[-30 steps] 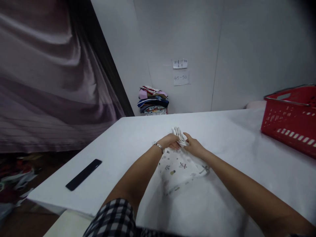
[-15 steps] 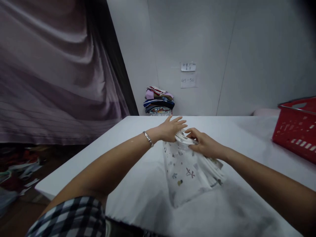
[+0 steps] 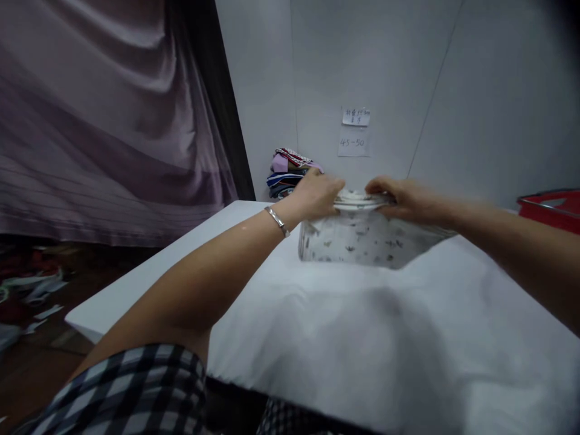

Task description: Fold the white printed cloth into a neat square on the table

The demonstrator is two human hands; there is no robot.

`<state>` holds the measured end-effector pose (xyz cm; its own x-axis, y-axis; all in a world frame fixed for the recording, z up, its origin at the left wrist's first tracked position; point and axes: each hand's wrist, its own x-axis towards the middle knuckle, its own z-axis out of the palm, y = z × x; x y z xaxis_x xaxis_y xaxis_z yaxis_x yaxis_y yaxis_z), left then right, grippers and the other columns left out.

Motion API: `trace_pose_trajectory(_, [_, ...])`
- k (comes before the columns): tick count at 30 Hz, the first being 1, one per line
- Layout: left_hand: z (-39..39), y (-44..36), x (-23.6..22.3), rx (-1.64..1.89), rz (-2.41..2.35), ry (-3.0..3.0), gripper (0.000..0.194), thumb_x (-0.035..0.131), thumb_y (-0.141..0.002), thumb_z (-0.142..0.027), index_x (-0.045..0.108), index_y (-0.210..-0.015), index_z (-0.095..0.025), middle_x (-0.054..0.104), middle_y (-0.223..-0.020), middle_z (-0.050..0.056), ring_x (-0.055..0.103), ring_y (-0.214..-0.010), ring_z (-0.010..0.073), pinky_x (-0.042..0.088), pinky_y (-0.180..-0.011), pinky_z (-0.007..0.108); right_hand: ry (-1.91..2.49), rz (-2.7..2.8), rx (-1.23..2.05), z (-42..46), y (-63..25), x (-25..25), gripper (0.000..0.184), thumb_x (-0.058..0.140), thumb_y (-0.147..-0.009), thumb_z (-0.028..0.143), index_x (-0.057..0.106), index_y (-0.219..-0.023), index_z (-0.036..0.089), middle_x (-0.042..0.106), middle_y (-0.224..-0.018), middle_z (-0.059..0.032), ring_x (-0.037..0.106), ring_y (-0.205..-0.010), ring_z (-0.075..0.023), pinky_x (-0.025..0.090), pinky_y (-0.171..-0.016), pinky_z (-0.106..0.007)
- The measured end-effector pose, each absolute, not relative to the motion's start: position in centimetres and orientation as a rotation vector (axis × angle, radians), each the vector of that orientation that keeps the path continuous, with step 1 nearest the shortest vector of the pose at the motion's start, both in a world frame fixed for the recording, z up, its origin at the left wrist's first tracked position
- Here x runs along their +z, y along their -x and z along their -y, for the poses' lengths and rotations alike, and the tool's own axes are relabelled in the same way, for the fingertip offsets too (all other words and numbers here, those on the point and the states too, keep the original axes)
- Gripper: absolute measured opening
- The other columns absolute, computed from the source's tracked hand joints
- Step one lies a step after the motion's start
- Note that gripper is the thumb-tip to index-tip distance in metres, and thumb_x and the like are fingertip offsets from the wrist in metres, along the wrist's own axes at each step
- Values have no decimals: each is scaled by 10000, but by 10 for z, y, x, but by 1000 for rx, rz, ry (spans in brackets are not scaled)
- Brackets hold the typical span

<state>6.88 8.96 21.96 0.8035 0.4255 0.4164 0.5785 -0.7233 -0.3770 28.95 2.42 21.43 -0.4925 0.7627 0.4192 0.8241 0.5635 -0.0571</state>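
A white cloth with small printed figures point(image 3: 362, 238) lies folded on the white table point(image 3: 344, 338), far out from me. My left hand point(image 3: 317, 194) grips its upper left edge, fingers curled over the bunched fabric. My right hand point(image 3: 403, 198) grips the same edge on the right side. Both arms are stretched forward. A silver bracelet point(image 3: 277, 221) sits on my left wrist.
A stack of folded coloured clothes point(image 3: 290, 172) stands against the wall behind the table's far left corner. A red plastic basket point(image 3: 553, 204) is at the right edge. Purple drapery point(image 3: 104, 121) hangs on the left, and scraps litter the floor below it.
Both hands carried the cloth away from me toward the far side of the table. The left hand, flat and open half a second ago, now closes on the cloth's edge. The view turned left.
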Motion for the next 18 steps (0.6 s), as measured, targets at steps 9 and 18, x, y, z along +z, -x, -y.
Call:
trace_pose_trajectory(9, [-38, -23, 71, -404, 610, 2531, 180, 480, -739, -66, 533, -871, -175, 569, -786, 38, 497, -888, 202, 227, -1010, 443, 1130, 2593, -387, 28, -257, 61, 273, 359, -851, 100, 558, -1027, 162, 631, -925, -89, 535, -848, -212, 401, -739, -347])
trace_pose_trajectory(18, [2, 2, -19, -524, 985, 2750, 320, 525, -720, -93, 526, -1019, -209, 569, -1025, 61, 482, -1051, 213, 179, -1073, 466, 1322, 2430, -119, 62, -247, -38, 552, 406, -752, 47, 441, -1290, 171, 581, -1157, -125, 521, -1049, -259, 400, -898, -450])
